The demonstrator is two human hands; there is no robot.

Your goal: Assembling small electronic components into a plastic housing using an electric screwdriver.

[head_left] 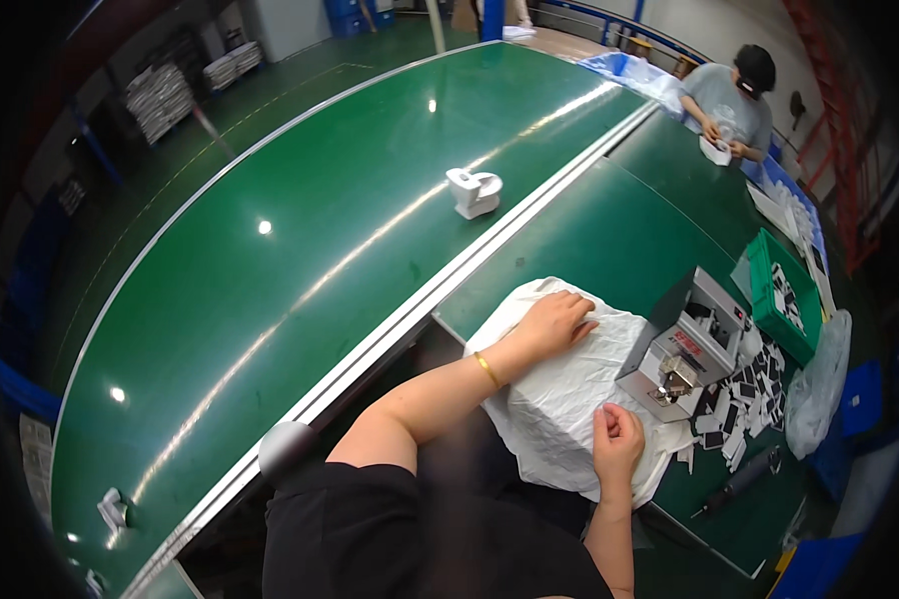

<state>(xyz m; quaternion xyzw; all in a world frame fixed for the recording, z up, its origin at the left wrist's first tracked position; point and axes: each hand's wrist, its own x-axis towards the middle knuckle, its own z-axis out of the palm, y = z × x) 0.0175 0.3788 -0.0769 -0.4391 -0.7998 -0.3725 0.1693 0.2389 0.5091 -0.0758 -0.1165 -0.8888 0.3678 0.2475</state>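
Note:
A white cloth (554,399) covers the table edge in front of me. My left hand (557,324) lies palm down on its far part, fingers stretched out and holding nothing I can see. On the cloth's right side my right hand (618,444) is closed, its fingers curled together; whatever they may hold is hidden. Just beyond that hand stands a small grey boxy machine (674,349), open-topped, with a metal mechanism at its front. Beside it lies a heap of small black and white rectangular parts (737,411).
A dark pen-shaped power tool (737,484) lies at right. Behind the parts stand a green crate (764,290) and a clear plastic bag (819,389). A white toilet-shaped piece (474,192) sits on the green conveyor belt (300,250). At far right a co-worker (724,105) handles a white piece.

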